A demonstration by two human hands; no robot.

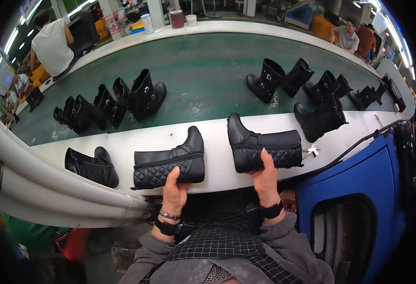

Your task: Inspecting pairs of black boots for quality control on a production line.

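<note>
My left hand [174,193] grips a black quilted boot [170,163], its thumb pressed on the side by the zip. This boot lies sideways, toe pointing up and shaft toward the left. In my right hand [265,180] is a second black boot [265,144], also on its side, with toe up and shaft toward the right. The fingers of both hands are hidden under the boots. A white tag [313,151] shows beside the right boot's shaft opening. Another black boot [92,168] lies on the white ledge [217,177] to the left.
Several black boots [144,94] stand on the green conveyor belt [198,66] at left, with more boots [267,80] at right. One boot [319,118] leans at the ledge's right. A blue machine [359,180] flanks me on the right, white pipes [66,175] on the left. People sit beyond.
</note>
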